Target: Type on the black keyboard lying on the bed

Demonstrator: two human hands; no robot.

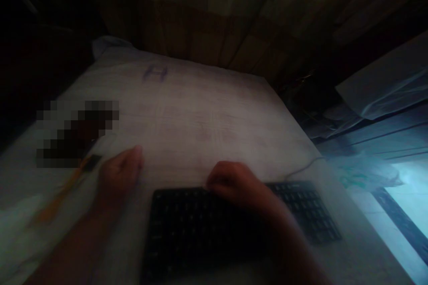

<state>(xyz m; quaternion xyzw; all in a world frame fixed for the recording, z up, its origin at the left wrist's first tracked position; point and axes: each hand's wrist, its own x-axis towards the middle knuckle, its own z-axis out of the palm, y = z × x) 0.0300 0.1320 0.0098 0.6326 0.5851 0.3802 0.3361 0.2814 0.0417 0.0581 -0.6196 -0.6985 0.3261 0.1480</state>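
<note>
Head view, the single feed I have.
Keyboard: one, black, lying flat on the near part of the bench, which wears a pale, faintly checked cover.
Right hand: over the keyboard's far edge, fingers bent inward; I cannot tell through the blur whether it grips the edge or merely rests there. Its forearm crosses the keys.
Left hand: left of the keyboard and apart from it, fingers curled; I cannot tell whether anything is inside, or whether it touches the cover.
Orange-handled item: one, dark at its far end, lying just left of the left hand; type unclear to me.
Pixelated patch: beyond that item, contents masked.
Purple mark: one, H-shaped, near the far edge.
Cable: thin, behind the keyboard, running rightward.
Curtain: patterned, hanging beyond the bench.
</note>
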